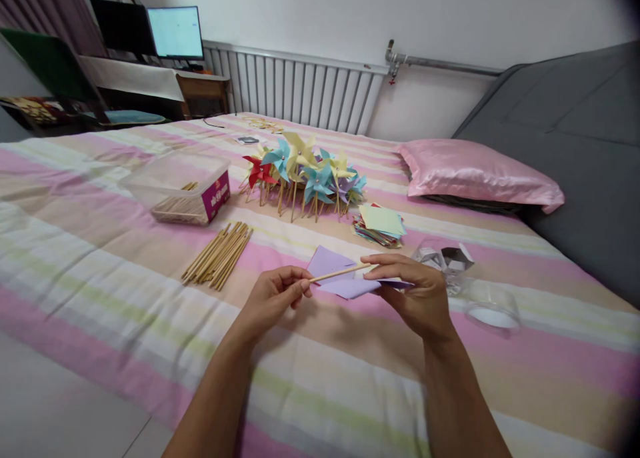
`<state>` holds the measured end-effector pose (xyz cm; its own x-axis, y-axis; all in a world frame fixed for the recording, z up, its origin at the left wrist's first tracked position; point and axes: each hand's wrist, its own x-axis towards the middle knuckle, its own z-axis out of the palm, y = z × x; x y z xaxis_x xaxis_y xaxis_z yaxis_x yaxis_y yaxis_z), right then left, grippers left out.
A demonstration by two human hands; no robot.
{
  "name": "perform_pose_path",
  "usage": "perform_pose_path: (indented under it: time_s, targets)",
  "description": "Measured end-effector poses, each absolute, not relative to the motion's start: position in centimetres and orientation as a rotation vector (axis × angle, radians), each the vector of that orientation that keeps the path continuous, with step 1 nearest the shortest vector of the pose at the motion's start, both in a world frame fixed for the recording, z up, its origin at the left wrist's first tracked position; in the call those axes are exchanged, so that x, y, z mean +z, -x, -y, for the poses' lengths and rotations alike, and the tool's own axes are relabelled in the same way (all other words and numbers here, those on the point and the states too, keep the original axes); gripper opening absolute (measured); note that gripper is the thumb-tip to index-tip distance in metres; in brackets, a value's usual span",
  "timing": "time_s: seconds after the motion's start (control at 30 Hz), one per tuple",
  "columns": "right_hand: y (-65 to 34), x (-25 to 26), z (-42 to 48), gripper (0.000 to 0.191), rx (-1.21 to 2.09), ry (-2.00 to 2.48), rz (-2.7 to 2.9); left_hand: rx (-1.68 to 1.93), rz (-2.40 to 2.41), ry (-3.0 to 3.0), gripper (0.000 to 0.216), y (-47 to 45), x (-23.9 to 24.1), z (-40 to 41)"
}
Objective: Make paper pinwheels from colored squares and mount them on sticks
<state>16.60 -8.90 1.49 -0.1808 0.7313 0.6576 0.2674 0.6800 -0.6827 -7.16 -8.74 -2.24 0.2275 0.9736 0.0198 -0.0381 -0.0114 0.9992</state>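
Observation:
My left hand pinches the near end of a thin wooden stick that runs rightward to a folded lilac paper piece. My right hand is closed on that lilac paper and touches the stick's far end. Both hands hover just above the striped bedsheet. Behind the hands lie a loose bundle of wooden sticks, a stack of coloured paper squares and a heap of finished paper pinwheels.
A clear plastic box with sticks inside stands at the left. Clear tape rolls and a small shiny packet lie right of my right hand. A pink pillow, grey headboard, radiator and desk with monitors border the bed.

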Motion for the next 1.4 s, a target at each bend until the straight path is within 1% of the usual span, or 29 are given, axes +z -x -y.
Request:
perform_pose_path:
  time_s: [0.13,0.4,0.63,0.83,1.0,1.17,1.4]
  targets:
    - [-16.45,1.53,9.05,0.013,0.483,0.816,1.731,1.071,-1.021,-1.297,0.027,7.22,-2.00,8.84]
    - [-16.23,1.26,9.11,0.019,0.445,0.799,1.714,1.078,-0.981,-1.284,0.026,7.27,-1.86,8.90]
    - [-16.18,1.05,9.00,0.014,0.417,0.805,1.692,1.063,-0.977,-1.289,0.028,7.36,-2.03,8.95]
    - [-16.15,1.11,8.99,0.018,0.400,0.789,1.696,1.046,-0.968,-1.294,0.029,7.27,-1.86,9.02]
    - [-16.11,1.14,9.05,0.016,0.409,0.800,1.690,1.039,-0.987,-1.315,0.030,7.26,-1.89,9.03]
    - [-16.09,1.17,9.08,0.019,0.409,0.792,1.701,1.043,-0.971,-1.320,0.028,7.25,-1.87,8.96]
    - [-16.03,1.23,9.15,0.016,0.429,0.807,1.698,1.060,-0.984,-1.329,0.027,7.32,-1.82,8.99]
